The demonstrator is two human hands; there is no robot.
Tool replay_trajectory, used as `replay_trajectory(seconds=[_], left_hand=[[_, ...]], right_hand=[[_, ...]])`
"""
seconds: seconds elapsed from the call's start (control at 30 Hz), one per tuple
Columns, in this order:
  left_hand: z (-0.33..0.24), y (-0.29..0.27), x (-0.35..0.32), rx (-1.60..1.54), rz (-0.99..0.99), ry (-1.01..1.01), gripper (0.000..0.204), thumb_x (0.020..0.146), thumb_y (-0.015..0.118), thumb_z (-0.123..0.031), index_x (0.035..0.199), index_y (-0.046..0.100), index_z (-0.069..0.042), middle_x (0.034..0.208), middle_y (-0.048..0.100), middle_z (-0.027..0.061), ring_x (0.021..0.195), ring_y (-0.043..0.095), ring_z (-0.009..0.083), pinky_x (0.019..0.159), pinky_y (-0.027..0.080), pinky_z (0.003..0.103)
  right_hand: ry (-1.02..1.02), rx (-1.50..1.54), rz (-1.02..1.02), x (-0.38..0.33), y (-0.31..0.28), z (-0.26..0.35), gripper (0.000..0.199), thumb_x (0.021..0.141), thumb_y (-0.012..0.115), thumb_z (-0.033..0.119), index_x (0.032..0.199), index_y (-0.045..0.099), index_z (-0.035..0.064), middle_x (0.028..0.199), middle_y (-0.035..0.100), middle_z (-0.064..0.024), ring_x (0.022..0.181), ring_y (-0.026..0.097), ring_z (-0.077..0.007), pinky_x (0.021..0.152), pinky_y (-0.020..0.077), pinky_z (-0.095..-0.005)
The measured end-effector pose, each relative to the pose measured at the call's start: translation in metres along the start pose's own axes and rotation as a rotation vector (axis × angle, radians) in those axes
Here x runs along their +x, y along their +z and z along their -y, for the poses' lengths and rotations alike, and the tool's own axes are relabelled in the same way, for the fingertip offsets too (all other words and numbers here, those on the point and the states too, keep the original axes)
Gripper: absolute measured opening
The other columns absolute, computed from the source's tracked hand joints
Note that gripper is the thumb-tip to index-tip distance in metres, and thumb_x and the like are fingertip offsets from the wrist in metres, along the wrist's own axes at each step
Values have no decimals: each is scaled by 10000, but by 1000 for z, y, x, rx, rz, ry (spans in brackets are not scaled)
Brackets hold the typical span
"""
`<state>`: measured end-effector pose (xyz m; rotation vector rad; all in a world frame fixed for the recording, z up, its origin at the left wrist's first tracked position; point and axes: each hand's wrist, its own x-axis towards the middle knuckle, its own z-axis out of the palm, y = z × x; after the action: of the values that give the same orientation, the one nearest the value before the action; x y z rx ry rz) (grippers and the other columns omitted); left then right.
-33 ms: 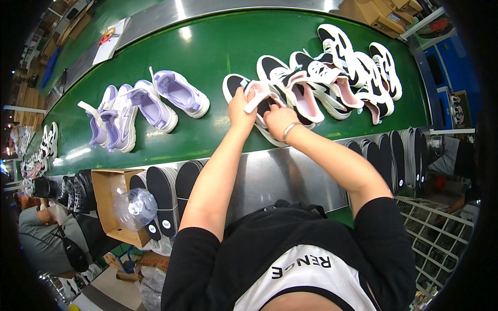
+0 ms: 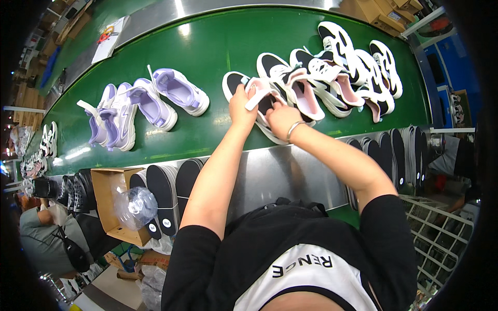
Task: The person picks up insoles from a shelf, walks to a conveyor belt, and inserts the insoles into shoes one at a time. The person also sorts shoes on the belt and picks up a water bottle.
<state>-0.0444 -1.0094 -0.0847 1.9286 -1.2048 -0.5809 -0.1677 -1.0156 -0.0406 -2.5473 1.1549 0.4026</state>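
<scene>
Holding a black-and-white, pink-lined sneaker [image 2: 265,103] at the frame's centre with the left hand [image 2: 242,110], closed on its side. Reaching into its opening with the narrowly bunched right hand [image 2: 283,121]; cannot tell whether gripping anything inside. Flanked on the smooth green tabletop [image 2: 192,136] by white-and-lavender sneakers [image 2: 155,110] at frame left.

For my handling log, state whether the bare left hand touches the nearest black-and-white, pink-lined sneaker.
Touching: the head view shows the left hand gripping the sneaker, with no gap between them.
</scene>
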Motion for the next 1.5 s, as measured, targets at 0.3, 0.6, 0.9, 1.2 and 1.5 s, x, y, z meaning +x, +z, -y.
replay_trajectory(seconds=[0.3,0.6,0.9,1.2,1.5], left_hand=[[-6,3,-6,-103,11,-50,330,751,582,-252,863,465,36,786,581,199,742,585,303,634,444,353],[17,26,-59,-273,25,-365,997,573,752,-313,1271,111,-3,1236,274,215,1099,363,290,876,356,364],[-11,45,-40,-319,194,-182,764,592,561,-76,1232,164,49,1188,329,252,1098,365,336,941,280,354],[-6,64,-39,-393,122,-194,736,563,459,20,1242,176,-9,1236,293,206,1167,298,318,979,211,334],[10,66,-39,-290,57,-139,805,521,407,22,1272,124,-35,1230,288,143,1172,289,266,983,194,307]], right_hand=[[67,-83,77,-62,-44,-8,368,660,581,323,882,522,36,909,518,-139,804,556,-260,750,388,-383],[108,430,-345,-193,-36,-81,276,565,630,211,748,479,71,786,492,-80,746,490,-248,659,349,-325],[638,-35,-232,-310,74,-105,332,617,645,353,833,578,111,1025,491,-117,971,433,-286,789,333,-384],[357,362,-836,-170,10,-214,215,755,512,145,935,508,27,888,527,-157,843,509,-316,719,418,-373],[643,2,-508,18,-15,-276,491,704,584,317,1087,438,47,1123,400,-85,1037,358,-235,702,387,-458]])
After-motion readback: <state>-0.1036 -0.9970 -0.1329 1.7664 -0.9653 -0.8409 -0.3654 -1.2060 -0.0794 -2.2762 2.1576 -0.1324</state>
